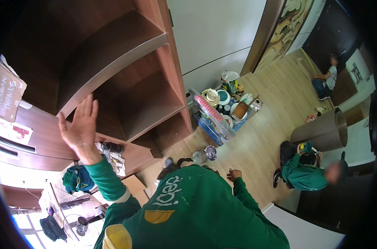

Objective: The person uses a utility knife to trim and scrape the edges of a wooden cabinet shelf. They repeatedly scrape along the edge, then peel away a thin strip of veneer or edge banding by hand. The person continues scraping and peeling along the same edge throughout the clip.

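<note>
My left hand (pixel 81 128) is raised with its palm showing and its fingers stretched out, holding nothing. Its fingertips are close to the curved front edge of a brown wooden shelf unit (pixel 114 68); whether they touch it I cannot tell. Low at my right side, my right hand (pixel 235 175) has its fingers curled together. A small pale bit shows at those fingertips, too small to name. On the floor in front of me stand an open can (pixel 199 156) and a second round container (pixel 211 152) with a purple-grey top.
A clear plastic crate (pixel 213 118), paint cans and bottles crowd the floor ahead. At the right, a co-worker in green (pixel 304 176) crouches with a can beside a rolled brown sheet (pixel 321 130). Another person (pixel 326 81) sits farther back. A cardboard sign (pixel 8 91) is at far left.
</note>
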{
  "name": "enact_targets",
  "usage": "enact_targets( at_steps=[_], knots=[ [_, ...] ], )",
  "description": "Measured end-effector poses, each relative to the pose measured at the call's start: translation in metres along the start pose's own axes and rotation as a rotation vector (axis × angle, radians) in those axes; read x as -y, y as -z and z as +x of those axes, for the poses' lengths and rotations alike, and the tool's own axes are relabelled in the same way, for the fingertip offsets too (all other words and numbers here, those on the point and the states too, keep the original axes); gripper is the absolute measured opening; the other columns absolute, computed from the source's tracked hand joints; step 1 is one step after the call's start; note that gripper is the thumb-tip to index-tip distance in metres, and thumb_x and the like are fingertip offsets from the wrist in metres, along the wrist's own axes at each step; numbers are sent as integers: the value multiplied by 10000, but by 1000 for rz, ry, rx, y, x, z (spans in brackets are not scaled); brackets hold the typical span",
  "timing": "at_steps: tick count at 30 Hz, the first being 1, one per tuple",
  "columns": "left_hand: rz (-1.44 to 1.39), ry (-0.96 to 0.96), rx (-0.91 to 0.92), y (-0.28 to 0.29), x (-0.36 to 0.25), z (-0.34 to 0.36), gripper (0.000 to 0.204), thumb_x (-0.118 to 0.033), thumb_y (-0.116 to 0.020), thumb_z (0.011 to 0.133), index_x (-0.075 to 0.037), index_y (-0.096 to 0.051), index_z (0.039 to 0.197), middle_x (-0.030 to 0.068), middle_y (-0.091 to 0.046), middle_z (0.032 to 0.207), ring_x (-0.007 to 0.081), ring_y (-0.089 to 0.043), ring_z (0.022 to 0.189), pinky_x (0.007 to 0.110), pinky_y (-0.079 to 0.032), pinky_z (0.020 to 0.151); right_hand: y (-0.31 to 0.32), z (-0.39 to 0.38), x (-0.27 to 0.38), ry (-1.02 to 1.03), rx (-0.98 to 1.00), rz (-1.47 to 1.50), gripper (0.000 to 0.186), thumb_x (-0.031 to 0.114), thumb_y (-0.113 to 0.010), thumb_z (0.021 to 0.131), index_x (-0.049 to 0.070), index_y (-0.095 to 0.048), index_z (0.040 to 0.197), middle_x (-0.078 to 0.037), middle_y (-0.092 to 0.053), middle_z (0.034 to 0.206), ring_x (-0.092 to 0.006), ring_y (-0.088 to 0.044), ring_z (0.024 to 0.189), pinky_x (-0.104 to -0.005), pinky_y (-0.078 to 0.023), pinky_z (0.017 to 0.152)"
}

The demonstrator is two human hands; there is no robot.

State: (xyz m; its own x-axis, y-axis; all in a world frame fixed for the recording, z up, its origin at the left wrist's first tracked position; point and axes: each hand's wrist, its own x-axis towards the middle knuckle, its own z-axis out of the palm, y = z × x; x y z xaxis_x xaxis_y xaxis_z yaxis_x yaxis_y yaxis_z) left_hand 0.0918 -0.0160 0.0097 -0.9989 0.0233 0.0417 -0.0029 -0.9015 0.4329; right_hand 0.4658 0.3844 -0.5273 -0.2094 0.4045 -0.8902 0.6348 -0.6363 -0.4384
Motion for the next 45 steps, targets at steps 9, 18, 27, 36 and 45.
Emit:
enact_targets(
  at_steps=[9, 18, 27, 36, 45],
  knots=[
    [-9, 288, 187, -40, 107, 32, 1024, -429, -607, 907, 177, -37, 1504, 337, -131, 1604, 445, -184, 1503, 534, -126, 1230, -20, -4, 10, 31, 4, 28, 198, 113, -611, 922, -53, -615, 1030, -247, -700, 814, -315, -645, 528, -370, -428, 383],
    [-135, 438, 254, -71, 184, 49, 948, -355, -566, 907, 153, -47, 1517, 322, -229, 1583, 433, -286, 1474, 540, -181, 1216, -14, -4, 5, 15, 12, 32, 229, 153, -618, 918, -37, -604, 1045, -241, -700, 836, -316, -646, 543, -378, -431, 404],
    [-32, 165, 100, -4, 47, 30, 807, -383, -607, 922, 153, -275, 1426, 321, -367, 1517, 422, -343, 1452, 538, -255, 1179, -3, -2, -13, -1, -26, 26, 234, 118, -569, 901, -40, -605, 1070, -282, -688, 892, -362, -633, 577, -431, -449, 449],
    [5, -135, 84, 63, -63, -5, 956, -311, -611, 897, 165, -60, 1516, 364, -206, 1578, 415, -310, 1471, 566, -294, 1157, 3, 22, -10, -29, 24, 111, 288, 236, -596, 949, -33, -615, 1050, -240, -697, 875, -341, -664, 671, -443, -502, 520],
    [365, -159, 165, 76, -20, -8, 748, -259, -604, 905, 94, -304, 1493, 290, -440, 1482, 404, -495, 1341, 502, -424, 1066, -8, 6, 2, 40, 37, -34, 249, 139, -594, 908, -15, -624, 1101, -204, -703, 838, -293, -652, 582, -372, -469, 438]
  ],
)
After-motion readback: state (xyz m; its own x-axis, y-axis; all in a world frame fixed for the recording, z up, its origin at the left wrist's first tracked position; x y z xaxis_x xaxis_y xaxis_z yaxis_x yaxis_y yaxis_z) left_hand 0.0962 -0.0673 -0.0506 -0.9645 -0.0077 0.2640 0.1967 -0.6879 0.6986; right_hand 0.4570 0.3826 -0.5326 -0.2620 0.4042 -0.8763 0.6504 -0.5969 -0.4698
